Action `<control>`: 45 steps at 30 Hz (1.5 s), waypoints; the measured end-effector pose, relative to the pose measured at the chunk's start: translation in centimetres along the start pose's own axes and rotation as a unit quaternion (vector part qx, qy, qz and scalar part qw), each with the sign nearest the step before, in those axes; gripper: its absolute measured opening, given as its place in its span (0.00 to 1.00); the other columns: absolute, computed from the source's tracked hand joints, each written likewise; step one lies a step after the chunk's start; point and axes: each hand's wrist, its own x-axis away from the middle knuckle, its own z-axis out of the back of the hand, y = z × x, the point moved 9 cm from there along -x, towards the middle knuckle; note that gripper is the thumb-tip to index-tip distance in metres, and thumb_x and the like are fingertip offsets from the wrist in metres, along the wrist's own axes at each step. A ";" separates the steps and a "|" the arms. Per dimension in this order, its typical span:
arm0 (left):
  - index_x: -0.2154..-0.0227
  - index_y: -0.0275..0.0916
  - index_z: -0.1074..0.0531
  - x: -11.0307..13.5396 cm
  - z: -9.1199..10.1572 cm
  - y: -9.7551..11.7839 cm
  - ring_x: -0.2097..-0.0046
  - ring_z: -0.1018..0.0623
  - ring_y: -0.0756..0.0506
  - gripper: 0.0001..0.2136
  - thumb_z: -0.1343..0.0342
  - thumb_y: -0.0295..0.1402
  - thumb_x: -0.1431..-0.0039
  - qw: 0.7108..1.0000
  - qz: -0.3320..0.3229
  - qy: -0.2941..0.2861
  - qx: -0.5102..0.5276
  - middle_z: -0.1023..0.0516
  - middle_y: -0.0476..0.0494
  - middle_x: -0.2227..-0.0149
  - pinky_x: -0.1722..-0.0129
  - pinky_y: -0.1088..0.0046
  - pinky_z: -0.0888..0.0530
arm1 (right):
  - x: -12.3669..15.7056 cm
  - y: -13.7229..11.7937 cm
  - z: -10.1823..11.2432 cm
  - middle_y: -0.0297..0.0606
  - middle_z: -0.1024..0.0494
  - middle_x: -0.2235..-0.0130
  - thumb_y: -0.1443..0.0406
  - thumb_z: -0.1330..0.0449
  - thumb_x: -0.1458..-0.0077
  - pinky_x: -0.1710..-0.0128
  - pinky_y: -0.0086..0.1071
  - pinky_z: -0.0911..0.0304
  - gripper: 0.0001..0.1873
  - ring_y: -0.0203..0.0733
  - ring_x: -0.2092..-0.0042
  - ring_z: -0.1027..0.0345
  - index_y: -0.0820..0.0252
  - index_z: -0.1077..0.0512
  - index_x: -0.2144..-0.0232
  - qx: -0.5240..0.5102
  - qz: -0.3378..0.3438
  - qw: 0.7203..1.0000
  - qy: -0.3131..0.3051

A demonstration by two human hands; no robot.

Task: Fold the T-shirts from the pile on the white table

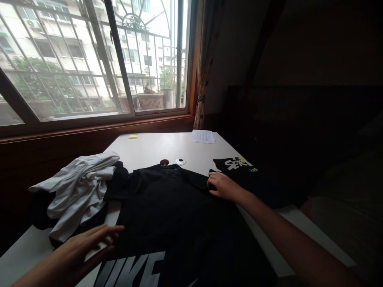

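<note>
A black T-shirt (176,207) lies spread on the white table (149,145), its collar toward the window and large grey letters near me. My left hand (95,245) is open over the shirt's left edge, fingers stretched out and slightly apart, holding nothing. At the shirt's right sleeve, my right hand (224,185) has its fingers curled in on the black cloth. The fingertips are partly hidden against the dark fabric.
A heap of white and black clothes (86,183) lies on the left. To the right is a folded black garment (239,167) with white print. Farther back are papers (203,136), a yellow note (133,136), a cable hole (164,162) and its round cover (180,162). A barred window stands behind.
</note>
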 end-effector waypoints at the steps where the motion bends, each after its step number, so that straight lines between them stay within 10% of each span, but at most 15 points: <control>1: 0.44 0.53 0.25 -2.1 -0.2 -0.3 0.55 0.17 0.45 0.18 0.44 0.46 0.34 1.000 -0.010 -0.023 0.002 0.18 0.47 0.51 0.55 0.75 0.20 | -0.3 0.2 0.3 0.44 0.21 0.51 0.64 0.36 0.46 0.34 0.50 0.47 0.04 0.55 0.39 0.34 0.56 0.23 0.66 -0.001 0.008 1.000 0.002; 7: 0.46 0.44 0.25 -13.7 -4.3 -4.2 0.39 0.27 0.39 0.18 0.52 0.44 0.30 0.998 -0.026 -0.019 -0.044 0.27 0.39 0.40 0.37 0.60 0.30 | -1.1 4.3 4.3 0.40 0.22 0.62 0.59 0.46 0.38 0.50 0.42 0.35 0.08 0.46 0.59 0.28 0.56 0.31 0.64 -0.060 -0.067 0.994 0.062; 12: 0.36 0.39 0.33 -18.9 -8.5 -10.2 0.30 0.39 0.33 0.25 0.54 0.45 0.30 0.984 0.089 -0.042 -0.152 0.35 0.35 0.33 0.32 0.52 0.39 | -1.0 9.2 7.3 0.36 0.24 0.68 0.50 0.45 0.39 0.62 0.37 0.37 0.14 0.44 0.66 0.31 0.52 0.35 0.66 -0.103 -0.156 0.977 0.103; 19: 0.30 0.55 0.44 -19.7 -10.5 -12.9 0.28 0.51 0.24 0.28 0.60 0.51 0.29 0.963 0.185 -0.091 -0.172 0.48 0.46 0.26 0.37 0.28 0.48 | -0.9 12.1 8.2 0.41 0.20 0.58 0.44 0.40 0.44 0.53 0.39 0.36 0.23 0.50 0.51 0.27 0.54 0.38 0.72 -0.269 -0.142 0.944 0.124; 25: 0.30 0.61 0.45 -19.8 -10.1 -12.9 0.29 0.54 0.17 0.30 0.59 0.57 0.33 0.953 0.213 -0.153 -0.152 0.54 0.48 0.25 0.41 0.21 0.49 | -1.0 11.7 4.4 0.43 0.21 0.54 0.44 0.35 0.49 0.54 0.39 0.33 0.27 0.49 0.53 0.27 0.56 0.30 0.55 -0.243 -0.153 0.957 -0.028; 32: 0.43 0.48 0.25 -22.8 -8.2 -11.0 0.31 0.43 0.21 0.26 0.55 0.55 0.34 0.954 0.173 -0.130 -0.209 0.28 0.35 0.38 0.39 0.29 0.45 | -0.8 13.5 2.5 0.44 0.22 0.50 0.54 0.31 0.51 0.48 0.42 0.34 0.36 0.51 0.51 0.26 0.51 0.33 0.41 -0.194 -0.171 0.959 -0.111; 37: 0.36 0.37 0.33 -25.5 -9.7 -8.8 0.29 0.42 0.33 0.26 0.59 0.46 0.28 0.967 0.105 -0.048 -0.225 0.35 0.32 0.32 0.31 0.50 0.45 | -1.3 12.7 5.3 0.40 0.21 0.53 0.58 0.35 0.48 0.53 0.38 0.34 0.22 0.48 0.53 0.26 0.52 0.29 0.50 -0.189 -0.156 0.968 -0.052; 45: 0.27 0.48 0.51 -24.9 -13.2 -10.5 0.25 0.58 0.32 0.31 0.68 0.53 0.28 0.961 0.202 -0.103 -0.161 0.57 0.43 0.25 0.35 0.27 0.57 | -0.3 13.0 9.2 0.34 0.23 0.68 0.55 0.37 0.47 0.66 0.34 0.38 0.20 0.43 0.68 0.29 0.50 0.27 0.52 -0.122 -0.137 0.982 -0.048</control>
